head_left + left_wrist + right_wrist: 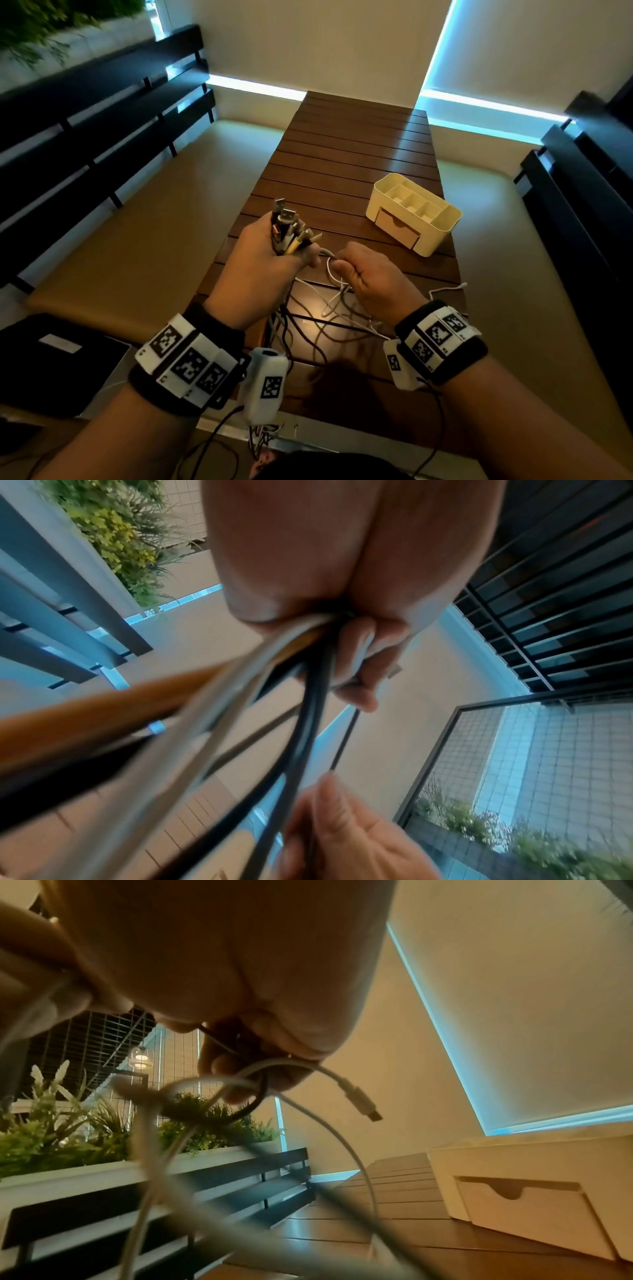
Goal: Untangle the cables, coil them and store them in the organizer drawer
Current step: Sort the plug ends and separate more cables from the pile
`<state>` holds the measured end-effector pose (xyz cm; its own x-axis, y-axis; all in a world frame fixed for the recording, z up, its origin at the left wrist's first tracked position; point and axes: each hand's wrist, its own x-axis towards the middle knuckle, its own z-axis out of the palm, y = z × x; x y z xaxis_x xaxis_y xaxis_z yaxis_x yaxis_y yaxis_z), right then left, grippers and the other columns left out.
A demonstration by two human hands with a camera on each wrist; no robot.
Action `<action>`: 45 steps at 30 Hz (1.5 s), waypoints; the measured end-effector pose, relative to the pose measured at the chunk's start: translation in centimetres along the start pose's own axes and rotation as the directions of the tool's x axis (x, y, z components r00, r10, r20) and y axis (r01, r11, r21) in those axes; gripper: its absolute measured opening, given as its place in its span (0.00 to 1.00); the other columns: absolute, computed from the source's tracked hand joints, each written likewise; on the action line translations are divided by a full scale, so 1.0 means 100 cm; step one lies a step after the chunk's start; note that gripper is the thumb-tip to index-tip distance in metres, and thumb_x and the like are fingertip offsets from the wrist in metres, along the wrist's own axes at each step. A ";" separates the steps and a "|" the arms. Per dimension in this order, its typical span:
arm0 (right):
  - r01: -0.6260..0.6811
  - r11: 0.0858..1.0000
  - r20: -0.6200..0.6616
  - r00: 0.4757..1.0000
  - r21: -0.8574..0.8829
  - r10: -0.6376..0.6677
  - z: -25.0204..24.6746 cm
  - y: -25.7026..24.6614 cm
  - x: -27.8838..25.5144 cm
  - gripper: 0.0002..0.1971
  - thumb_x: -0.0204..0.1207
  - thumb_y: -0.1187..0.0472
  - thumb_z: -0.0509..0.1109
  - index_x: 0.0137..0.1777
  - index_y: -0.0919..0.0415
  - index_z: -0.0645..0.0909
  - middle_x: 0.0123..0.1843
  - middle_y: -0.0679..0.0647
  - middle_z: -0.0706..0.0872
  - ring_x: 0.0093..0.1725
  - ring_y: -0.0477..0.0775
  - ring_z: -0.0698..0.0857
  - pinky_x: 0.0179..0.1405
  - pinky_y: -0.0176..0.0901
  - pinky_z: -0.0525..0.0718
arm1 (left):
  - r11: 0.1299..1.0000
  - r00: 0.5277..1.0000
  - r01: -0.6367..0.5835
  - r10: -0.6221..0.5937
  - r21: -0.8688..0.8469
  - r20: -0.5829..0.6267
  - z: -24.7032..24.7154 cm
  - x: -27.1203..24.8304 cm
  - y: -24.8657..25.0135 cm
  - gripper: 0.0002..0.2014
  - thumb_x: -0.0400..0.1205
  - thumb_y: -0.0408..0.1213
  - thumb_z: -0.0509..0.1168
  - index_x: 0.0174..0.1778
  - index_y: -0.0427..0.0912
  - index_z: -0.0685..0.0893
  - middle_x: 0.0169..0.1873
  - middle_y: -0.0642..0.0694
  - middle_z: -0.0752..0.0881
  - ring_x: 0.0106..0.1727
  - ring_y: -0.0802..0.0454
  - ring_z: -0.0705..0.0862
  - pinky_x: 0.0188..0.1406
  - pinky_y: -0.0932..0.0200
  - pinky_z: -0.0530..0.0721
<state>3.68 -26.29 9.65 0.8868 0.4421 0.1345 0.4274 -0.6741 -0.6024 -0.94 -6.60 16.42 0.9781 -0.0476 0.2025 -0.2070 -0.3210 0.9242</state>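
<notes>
With the left hand (pixel 263 263) clenched around the bundle of plug ends (pixel 289 228) and the right hand (pixel 370 277) pinching a white cable (pixel 330 270), both near the organizer (pixel 412 214) on the bench (pixel 342 164), a hard pull may tighten the tangle below.

slatted wooden table (pixel 356 150), black benches (pixel 96 113), green plants (pixel 51 1123).

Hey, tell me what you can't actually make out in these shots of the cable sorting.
- Cable count in the left hand: head view, plugs overlap.
- Drawer contents: every view, front closed.
- Tangled cables: head view, wrists cover part.
- Near cable strands: left wrist view, blurred.
</notes>
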 end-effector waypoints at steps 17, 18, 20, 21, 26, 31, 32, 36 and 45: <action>0.143 0.989 -0.246 0.958 -0.040 -0.148 -0.019 -0.003 0.005 0.09 0.83 0.62 0.68 0.60 0.58 0.87 0.42 0.45 0.78 0.44 0.41 0.77 0.41 0.25 0.73 | 0.978 0.992 0.127 -0.124 0.166 -0.026 -0.009 0.006 -0.012 0.07 0.79 0.34 0.73 0.45 0.48 0.82 0.45 0.58 0.90 0.48 0.68 0.87 0.43 0.71 0.78; 0.127 0.990 -0.233 0.963 -0.057 -0.137 -0.018 -0.002 0.005 0.10 0.83 0.61 0.68 0.61 0.56 0.87 0.42 0.44 0.77 0.43 0.42 0.76 0.40 0.26 0.73 | 0.982 0.994 0.112 -0.111 0.150 -0.021 -0.006 0.005 -0.010 0.07 0.79 0.34 0.74 0.46 0.47 0.82 0.46 0.58 0.90 0.48 0.69 0.87 0.43 0.73 0.78; 0.126 0.990 -0.212 0.968 -0.061 -0.136 -0.014 -0.004 0.004 0.11 0.84 0.60 0.68 0.63 0.54 0.86 0.41 0.43 0.75 0.40 0.42 0.76 0.36 0.27 0.72 | 0.987 0.995 0.090 -0.095 0.134 0.027 0.002 0.003 -0.005 0.07 0.79 0.34 0.74 0.47 0.46 0.82 0.45 0.56 0.90 0.47 0.69 0.87 0.42 0.75 0.79; 0.142 0.988 -0.212 0.966 -0.057 -0.151 -0.012 -0.006 0.004 0.12 0.84 0.59 0.67 0.64 0.54 0.86 0.42 0.43 0.75 0.39 0.42 0.75 0.35 0.27 0.71 | 0.985 0.995 0.076 -0.085 0.153 0.057 0.007 0.002 -0.004 0.07 0.79 0.35 0.74 0.46 0.48 0.81 0.44 0.56 0.89 0.46 0.66 0.86 0.43 0.73 0.80; 0.208 0.976 -0.250 0.944 -0.059 -0.216 -0.014 -0.016 0.004 0.12 0.83 0.61 0.67 0.64 0.56 0.86 0.43 0.46 0.77 0.39 0.41 0.76 0.35 0.29 0.73 | 0.968 0.992 0.061 -0.084 0.242 0.089 0.016 0.002 -0.003 0.11 0.81 0.40 0.72 0.43 0.58 0.76 0.40 0.58 0.83 0.42 0.68 0.81 0.37 0.72 0.73; 0.238 0.971 -0.279 0.933 0.000 -0.229 -0.015 -0.023 0.005 0.10 0.82 0.65 0.68 0.60 0.59 0.87 0.44 0.46 0.80 0.41 0.43 0.78 0.38 0.32 0.77 | 0.978 0.995 0.035 -0.052 0.207 0.079 0.017 0.005 -0.003 0.10 0.80 0.36 0.73 0.43 0.54 0.78 0.38 0.56 0.84 0.40 0.66 0.82 0.38 0.69 0.75; 0.227 0.974 -0.271 0.939 0.021 -0.213 -0.014 -0.022 0.005 0.08 0.82 0.63 0.68 0.58 0.58 0.87 0.43 0.44 0.79 0.41 0.42 0.78 0.39 0.31 0.77 | 0.982 0.997 0.035 -0.047 0.186 0.061 0.016 0.005 -0.003 0.09 0.79 0.34 0.73 0.44 0.51 0.80 0.38 0.54 0.85 0.39 0.65 0.82 0.38 0.68 0.76; 0.024 0.994 -0.143 0.990 0.111 -0.008 -0.007 -0.003 0.000 0.09 0.86 0.52 0.64 0.49 0.55 0.83 0.37 0.45 0.82 0.36 0.45 0.80 0.34 0.34 0.76 | 0.996 0.995 0.055 -0.049 0.068 -0.085 0.002 0.010 -0.001 0.04 0.81 0.33 0.70 0.47 0.44 0.81 0.39 0.50 0.88 0.39 0.66 0.85 0.40 0.68 0.76; 0.049 0.991 -0.185 0.982 0.123 -0.026 -0.017 -0.005 0.000 0.08 0.85 0.57 0.66 0.56 0.54 0.86 0.42 0.46 0.87 0.41 0.43 0.84 0.40 0.37 0.83 | 0.983 0.956 0.125 -0.083 0.136 -0.282 -0.007 0.018 -0.007 0.08 0.81 0.33 0.71 0.46 0.51 0.81 0.47 0.54 0.88 0.49 0.57 0.87 0.47 0.60 0.83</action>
<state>3.78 -26.99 11.26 0.8927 0.3422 0.2931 0.4456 -0.5738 -0.6872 0.91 -5.76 16.34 0.9463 0.2474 0.2080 -0.0778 -0.4503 0.8895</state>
